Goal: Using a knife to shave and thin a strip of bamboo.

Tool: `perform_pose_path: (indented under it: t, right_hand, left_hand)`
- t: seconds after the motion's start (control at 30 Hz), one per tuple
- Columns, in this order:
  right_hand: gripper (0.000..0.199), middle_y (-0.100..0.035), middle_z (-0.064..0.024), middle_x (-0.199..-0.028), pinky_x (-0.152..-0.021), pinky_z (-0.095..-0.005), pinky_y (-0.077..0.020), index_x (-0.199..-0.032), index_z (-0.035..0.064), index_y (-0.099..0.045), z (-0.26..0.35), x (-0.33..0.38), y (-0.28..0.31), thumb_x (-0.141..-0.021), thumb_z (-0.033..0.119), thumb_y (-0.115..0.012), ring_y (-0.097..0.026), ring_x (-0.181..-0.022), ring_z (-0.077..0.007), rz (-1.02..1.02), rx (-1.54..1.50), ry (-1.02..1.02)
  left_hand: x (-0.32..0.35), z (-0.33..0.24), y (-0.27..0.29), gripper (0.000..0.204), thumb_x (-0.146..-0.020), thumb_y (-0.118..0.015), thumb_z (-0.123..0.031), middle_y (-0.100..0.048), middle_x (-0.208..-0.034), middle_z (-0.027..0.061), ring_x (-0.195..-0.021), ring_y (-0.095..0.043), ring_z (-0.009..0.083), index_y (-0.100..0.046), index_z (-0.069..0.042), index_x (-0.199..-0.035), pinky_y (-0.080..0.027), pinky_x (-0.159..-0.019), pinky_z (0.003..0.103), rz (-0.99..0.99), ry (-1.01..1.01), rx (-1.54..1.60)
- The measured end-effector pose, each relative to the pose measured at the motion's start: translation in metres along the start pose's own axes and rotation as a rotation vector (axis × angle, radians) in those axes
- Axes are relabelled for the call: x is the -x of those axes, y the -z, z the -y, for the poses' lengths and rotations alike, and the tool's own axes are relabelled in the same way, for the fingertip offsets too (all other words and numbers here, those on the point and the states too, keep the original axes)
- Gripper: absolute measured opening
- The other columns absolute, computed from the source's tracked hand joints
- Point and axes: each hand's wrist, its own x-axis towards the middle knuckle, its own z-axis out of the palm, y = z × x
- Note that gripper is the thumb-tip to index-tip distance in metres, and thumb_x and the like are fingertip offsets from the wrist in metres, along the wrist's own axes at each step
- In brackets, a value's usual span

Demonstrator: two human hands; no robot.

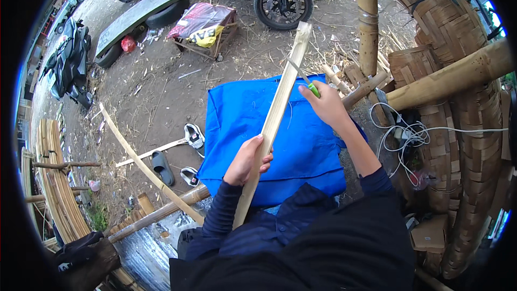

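Note:
A long pale bamboo strip point(280, 97) slants across my lap, its far end up and to the right. My left hand point(248, 160) is closed round its lower part. In my right hand point(325, 105) is a knife point(301, 71) with a green handle, the fingers wrapped round the grip. The blade points up and left and lies at the strip's right edge; I cannot tell whether it is cutting in. Beneath both hands a blue cloth point(237, 113) covers my legs.
Bamboo poles point(367, 21) and rolled woven bamboo sheets point(463, 108) stand at the right, near a tangled white cable point(412, 133). Another long strip point(145, 170) and a grey sandal point(162, 167) lie left. Split bamboo point(59, 183) is stacked far left; motorbikes point(280, 0) stand beyond.

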Motion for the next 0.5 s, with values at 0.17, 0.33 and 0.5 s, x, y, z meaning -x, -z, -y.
perform_pose_path:
  t: [0.17, 0.33, 0.5]
  right_hand:
    - [0.041, -0.037, -0.0076, -0.047, -0.042, -0.0317, -0.0292, -0.069, 0.0026, -0.045, 0.018, 0.047, -0.011, -0.091, 0.036, -0.053, -0.038, -0.042, -0.0132, 0.089, -0.331, 0.031]
    - [0.044, -0.036, -0.0088, -0.051, -0.042, -0.0309, -0.0284, -0.066, 0.0022, -0.041, 0.017, 0.078, -0.029, -0.091, 0.035, -0.055, -0.035, -0.043, -0.0141, 0.123, -0.210, 0.096]
    - [0.040, -0.049, -0.0117, -0.054, -0.043, -0.0363, -0.0363, -0.067, 0.0045, -0.048, 0.009, 0.088, -0.034, -0.086, 0.037, -0.059, -0.051, -0.047, -0.0287, 0.079, 0.005, 0.269]
  left_hand:
    - [-0.003, -0.017, 0.000, 0.039, -0.097, -0.030, -0.034, -0.042, -0.061, 0.0024, -0.044, -0.040, 0.0103, -0.046, 0.000, -0.088, -0.033, -0.040, 0.023, 0.006, 0.011, -0.045]
    - [-0.004, -0.014, 0.001, 0.040, -0.097, -0.030, -0.035, -0.041, -0.061, 0.0028, -0.045, -0.040, 0.0102, -0.046, 0.000, -0.088, -0.034, -0.040, 0.022, 0.034, 0.045, 0.020]
    - [-0.004, -0.007, -0.014, 0.039, -0.098, -0.032, -0.034, -0.041, -0.061, 0.0032, -0.046, -0.041, 0.0098, -0.047, 0.001, -0.088, -0.035, -0.040, 0.022, -0.064, 0.017, 0.041]
